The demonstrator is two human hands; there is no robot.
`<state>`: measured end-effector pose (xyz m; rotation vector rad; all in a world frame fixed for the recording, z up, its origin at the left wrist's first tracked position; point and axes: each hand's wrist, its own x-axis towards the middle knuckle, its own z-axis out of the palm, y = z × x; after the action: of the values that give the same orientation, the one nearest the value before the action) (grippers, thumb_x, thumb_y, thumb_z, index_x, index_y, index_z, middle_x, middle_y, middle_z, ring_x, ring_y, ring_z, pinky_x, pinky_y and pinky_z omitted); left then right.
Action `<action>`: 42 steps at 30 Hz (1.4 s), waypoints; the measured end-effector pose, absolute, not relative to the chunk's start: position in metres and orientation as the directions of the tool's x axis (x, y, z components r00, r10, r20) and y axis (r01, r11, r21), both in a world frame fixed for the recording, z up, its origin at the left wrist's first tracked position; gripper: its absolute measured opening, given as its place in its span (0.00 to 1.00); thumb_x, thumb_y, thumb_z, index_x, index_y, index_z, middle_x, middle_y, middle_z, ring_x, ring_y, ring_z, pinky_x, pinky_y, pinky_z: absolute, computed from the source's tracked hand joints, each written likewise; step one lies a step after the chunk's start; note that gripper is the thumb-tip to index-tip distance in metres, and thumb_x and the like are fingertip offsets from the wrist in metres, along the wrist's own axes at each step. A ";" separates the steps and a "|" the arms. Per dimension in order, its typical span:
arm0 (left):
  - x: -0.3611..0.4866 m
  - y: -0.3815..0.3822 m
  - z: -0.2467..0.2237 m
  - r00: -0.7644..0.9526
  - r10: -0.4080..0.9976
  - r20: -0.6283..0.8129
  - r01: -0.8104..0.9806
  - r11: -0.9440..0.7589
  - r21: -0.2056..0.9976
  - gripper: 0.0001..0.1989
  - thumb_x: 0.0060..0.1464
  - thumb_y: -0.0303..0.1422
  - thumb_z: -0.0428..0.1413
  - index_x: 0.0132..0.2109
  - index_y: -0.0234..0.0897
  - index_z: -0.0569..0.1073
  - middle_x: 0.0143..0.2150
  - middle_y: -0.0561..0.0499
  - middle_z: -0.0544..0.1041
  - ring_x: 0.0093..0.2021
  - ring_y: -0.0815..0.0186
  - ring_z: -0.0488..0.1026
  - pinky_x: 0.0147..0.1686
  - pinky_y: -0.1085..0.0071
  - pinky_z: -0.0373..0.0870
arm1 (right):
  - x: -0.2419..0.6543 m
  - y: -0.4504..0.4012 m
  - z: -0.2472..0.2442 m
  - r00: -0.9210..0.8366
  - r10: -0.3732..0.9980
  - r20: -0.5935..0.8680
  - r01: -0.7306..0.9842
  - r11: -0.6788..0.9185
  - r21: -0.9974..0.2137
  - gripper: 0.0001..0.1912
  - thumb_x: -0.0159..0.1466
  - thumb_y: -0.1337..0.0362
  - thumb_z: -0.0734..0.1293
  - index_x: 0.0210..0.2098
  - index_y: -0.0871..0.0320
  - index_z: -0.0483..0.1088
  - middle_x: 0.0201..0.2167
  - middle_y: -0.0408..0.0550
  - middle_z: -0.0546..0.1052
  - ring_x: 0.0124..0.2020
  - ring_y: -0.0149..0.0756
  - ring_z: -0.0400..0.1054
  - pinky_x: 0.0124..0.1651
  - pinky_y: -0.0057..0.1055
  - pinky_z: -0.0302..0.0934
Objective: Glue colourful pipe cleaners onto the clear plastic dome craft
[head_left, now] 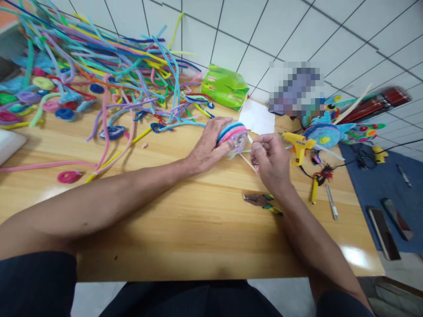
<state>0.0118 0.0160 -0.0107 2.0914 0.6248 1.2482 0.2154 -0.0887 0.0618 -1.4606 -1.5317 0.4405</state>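
My left hand [211,143] is closed around a rounded see-through plastic piece [238,143]. Blue, pink and white pipe cleaner bands [233,130] wrap over its upper side. Just to the right, my right hand [269,158] is closed in a pinch, and a thin white stick-like piece [250,138] pokes out from its fingertips toward the banded piece. What exactly that piece is cannot be made out. Below the right hand lies a pair of pliers [257,200] with green and yellow handles. A yellow glue gun [299,145] rests right beside that hand.
Many coloured pipe cleaners [132,66] are heaped at the back left, with coiled discs [66,113] nearby. Behind my hands are a green packet [224,87] and white paper [257,116]. A utility knife [331,202] and phone [383,233] lie right. The wooden table [185,237] meets a tiled wall.
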 end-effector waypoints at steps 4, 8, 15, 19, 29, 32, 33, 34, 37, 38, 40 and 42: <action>0.012 0.015 -0.008 0.443 0.672 0.593 0.092 -0.692 0.716 0.37 0.76 0.64 0.49 0.75 0.45 0.65 0.75 0.36 0.74 0.77 0.46 0.71 0.81 0.42 0.68 | 0.203 -0.088 0.052 0.098 0.910 0.402 0.630 0.256 -0.733 0.10 0.72 0.54 0.73 0.45 0.49 0.72 0.31 0.38 0.80 0.27 0.32 0.72 0.32 0.32 0.64; 0.011 0.015 -0.007 0.456 0.673 0.582 0.107 -0.691 0.715 0.37 0.76 0.65 0.47 0.76 0.45 0.65 0.76 0.36 0.74 0.77 0.47 0.71 0.81 0.43 0.68 | 0.200 -0.087 0.051 0.083 0.914 0.397 0.622 0.264 -0.737 0.11 0.74 0.51 0.73 0.45 0.49 0.73 0.28 0.36 0.79 0.23 0.30 0.67 0.30 0.31 0.62; 0.010 0.014 -0.007 0.466 0.680 0.566 0.147 -0.691 0.708 0.36 0.77 0.61 0.49 0.76 0.43 0.65 0.76 0.36 0.73 0.76 0.46 0.70 0.81 0.41 0.66 | 0.199 -0.088 0.050 0.057 0.912 0.406 0.626 0.284 -0.726 0.07 0.73 0.56 0.72 0.46 0.50 0.74 0.25 0.34 0.77 0.21 0.29 0.65 0.28 0.30 0.60; 0.012 0.015 -0.009 0.463 0.663 0.589 0.121 -0.705 0.698 0.34 0.77 0.60 0.49 0.76 0.44 0.63 0.76 0.36 0.73 0.77 0.46 0.70 0.81 0.42 0.66 | 0.198 -0.089 0.049 0.069 0.908 0.413 0.641 0.277 -0.715 0.06 0.73 0.56 0.72 0.46 0.50 0.75 0.26 0.35 0.78 0.21 0.30 0.65 0.28 0.31 0.60; 0.011 0.014 -0.008 0.457 0.679 0.575 0.126 -0.689 0.714 0.36 0.76 0.63 0.48 0.76 0.46 0.65 0.76 0.37 0.74 0.77 0.47 0.70 0.82 0.41 0.66 | 0.195 -0.089 0.046 0.078 0.890 0.449 0.641 0.300 -0.706 0.04 0.72 0.57 0.72 0.44 0.49 0.77 0.24 0.34 0.74 0.21 0.29 0.63 0.28 0.31 0.59; 0.011 0.014 -0.008 0.458 0.687 0.564 0.121 -0.677 0.726 0.36 0.75 0.63 0.49 0.76 0.47 0.65 0.76 0.37 0.74 0.78 0.45 0.70 0.82 0.39 0.65 | 0.194 -0.088 0.044 0.094 0.881 0.464 0.638 0.304 -0.708 0.04 0.72 0.58 0.72 0.42 0.49 0.78 0.22 0.33 0.71 0.20 0.30 0.60 0.28 0.32 0.58; 0.011 0.014 -0.008 0.458 0.687 0.564 0.117 -0.675 0.728 0.36 0.75 0.63 0.49 0.76 0.46 0.65 0.76 0.37 0.74 0.78 0.44 0.70 0.82 0.39 0.65 | 0.194 -0.088 0.044 0.099 0.880 0.465 0.636 0.304 -0.710 0.04 0.72 0.58 0.72 0.42 0.49 0.78 0.22 0.33 0.71 0.20 0.30 0.60 0.28 0.32 0.58; 0.011 0.014 -0.008 0.458 0.687 0.564 0.114 -0.674 0.730 0.36 0.75 0.63 0.49 0.76 0.46 0.65 0.76 0.36 0.74 0.78 0.44 0.69 0.82 0.39 0.64 | 0.194 -0.087 0.043 0.101 0.880 0.465 0.633 0.304 -0.712 0.04 0.72 0.58 0.72 0.42 0.50 0.78 0.22 0.33 0.71 0.20 0.30 0.60 0.28 0.32 0.57; 0.011 0.013 -0.007 0.459 0.685 0.566 0.111 -0.677 0.728 0.37 0.76 0.64 0.48 0.76 0.45 0.66 0.76 0.36 0.74 0.78 0.45 0.70 0.82 0.40 0.65 | 0.193 -0.086 0.042 0.100 0.874 0.476 0.620 0.319 -0.716 0.03 0.71 0.59 0.72 0.41 0.50 0.78 0.22 0.33 0.70 0.20 0.29 0.58 0.28 0.32 0.57; 0.011 0.013 -0.007 0.460 0.682 0.568 0.110 -0.679 0.726 0.37 0.76 0.64 0.48 0.76 0.44 0.66 0.76 0.36 0.74 0.78 0.45 0.70 0.83 0.41 0.65 | 0.193 -0.086 0.041 0.102 0.870 0.483 0.614 0.327 -0.718 0.03 0.71 0.59 0.72 0.40 0.50 0.78 0.22 0.33 0.69 0.20 0.29 0.58 0.28 0.32 0.57; 0.011 0.013 -0.006 0.462 0.680 0.569 0.112 -0.681 0.724 0.37 0.76 0.65 0.47 0.75 0.44 0.66 0.76 0.35 0.74 0.78 0.46 0.70 0.83 0.41 0.65 | 0.193 -0.085 0.041 0.108 0.865 0.490 0.609 0.331 -0.720 0.03 0.71 0.59 0.72 0.40 0.50 0.78 0.22 0.33 0.69 0.20 0.29 0.57 0.28 0.32 0.57; 0.010 0.013 -0.006 0.464 0.684 0.564 0.118 -0.678 0.725 0.38 0.75 0.65 0.47 0.75 0.44 0.66 0.76 0.35 0.74 0.78 0.45 0.70 0.83 0.41 0.64 | 0.192 -0.085 0.041 0.110 0.869 0.482 0.615 0.321 -0.720 0.04 0.72 0.59 0.72 0.40 0.50 0.78 0.21 0.33 0.69 0.20 0.29 0.57 0.28 0.32 0.57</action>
<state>0.0104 0.0132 -0.0057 2.1010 0.6639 1.1938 0.1924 -0.0852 0.0411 -1.3826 -1.5934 0.3211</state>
